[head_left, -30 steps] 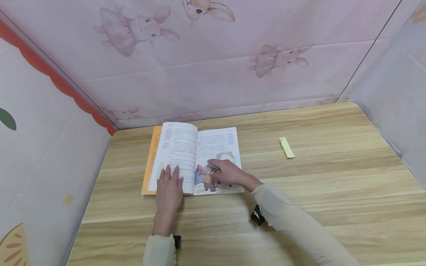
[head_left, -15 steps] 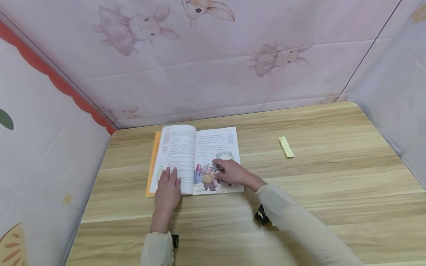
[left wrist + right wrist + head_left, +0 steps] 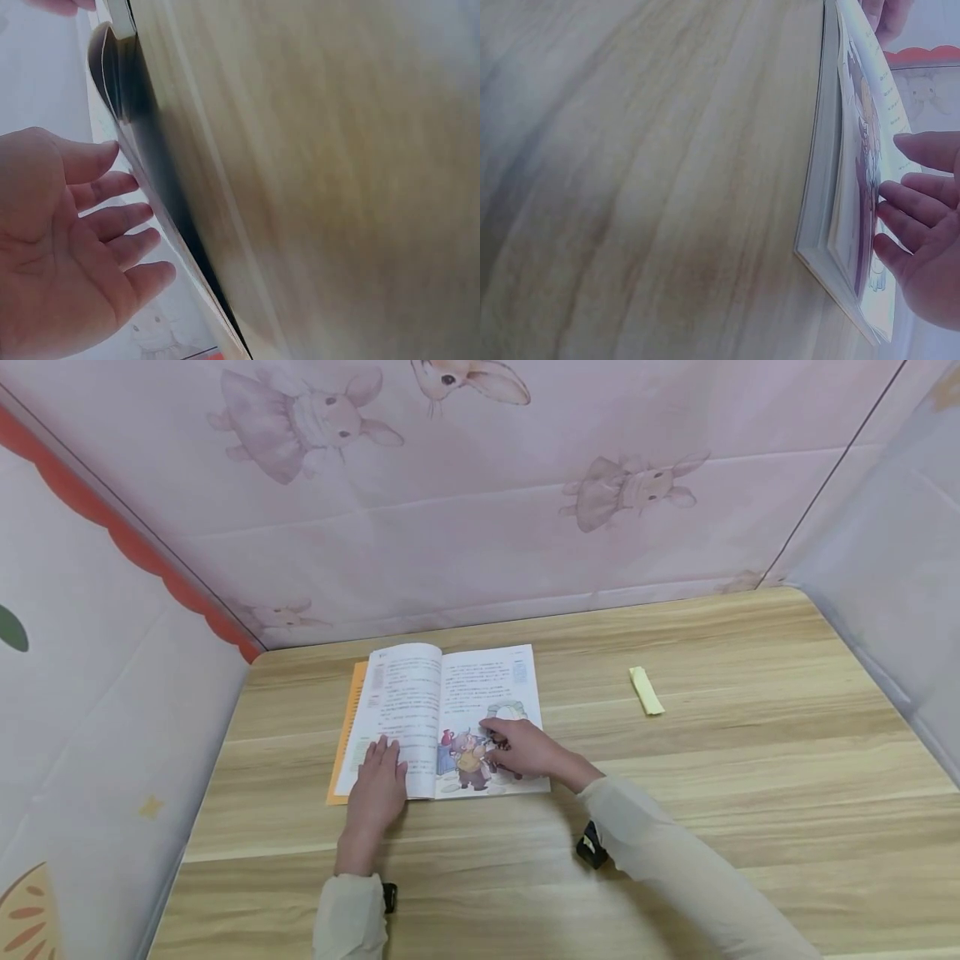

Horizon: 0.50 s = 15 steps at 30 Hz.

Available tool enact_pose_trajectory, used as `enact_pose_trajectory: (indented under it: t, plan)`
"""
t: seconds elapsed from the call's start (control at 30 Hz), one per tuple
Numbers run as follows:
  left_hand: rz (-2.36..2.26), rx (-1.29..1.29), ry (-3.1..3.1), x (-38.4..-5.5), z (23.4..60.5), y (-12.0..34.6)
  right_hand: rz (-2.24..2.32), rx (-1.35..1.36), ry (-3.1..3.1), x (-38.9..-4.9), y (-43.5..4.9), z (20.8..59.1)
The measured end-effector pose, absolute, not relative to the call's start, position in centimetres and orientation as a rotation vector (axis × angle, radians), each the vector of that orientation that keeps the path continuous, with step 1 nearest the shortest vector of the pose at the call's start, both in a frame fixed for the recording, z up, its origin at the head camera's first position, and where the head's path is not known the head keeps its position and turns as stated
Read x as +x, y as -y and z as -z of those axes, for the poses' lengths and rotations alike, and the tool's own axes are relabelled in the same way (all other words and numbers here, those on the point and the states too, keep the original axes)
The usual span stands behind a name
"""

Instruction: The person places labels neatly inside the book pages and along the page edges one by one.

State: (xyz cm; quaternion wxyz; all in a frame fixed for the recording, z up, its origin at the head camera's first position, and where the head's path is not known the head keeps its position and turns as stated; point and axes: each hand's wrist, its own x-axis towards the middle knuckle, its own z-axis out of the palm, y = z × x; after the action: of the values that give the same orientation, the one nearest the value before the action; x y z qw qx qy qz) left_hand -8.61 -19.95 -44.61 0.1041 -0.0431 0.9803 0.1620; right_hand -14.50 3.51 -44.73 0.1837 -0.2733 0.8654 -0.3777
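Observation:
An illustrated book (image 3: 480,685) lies spread on the table, with printed text on both pages and a cartoon drawing low on the right page. An orange cover edge (image 3: 348,727) shows along its left side. My left hand (image 3: 377,789) rests on the lower left page with fingers extended; in the left wrist view its fingertips touch the page, which bows up near the spine. My right hand (image 3: 525,747) lies over the drawing on the right page. In the right wrist view its fingertips press on that page, fingers slightly bent and holding nothing.
A folded pale yellow paper strip (image 3: 646,692) lies on the wood-grain table (image 3: 750,735), right of the book. Behind stands a pink wall panel (image 3: 480,543) with rabbit prints, and pale side panels flank the table.
My right hand has shifted slightly to the right over the drawing. The left hand has slid a little toward me, and the cover edge showing at the left has narrowed.

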Motion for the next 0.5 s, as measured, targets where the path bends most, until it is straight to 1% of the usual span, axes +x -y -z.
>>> enact_pose_trajectory:
  t: [0.5]
  plan:
    - [-0.549, -0.122, -2.845, -8.99, 45.04, 21.00, 1.099, -0.746, -2.426, -14.44, -3.56, 44.98]
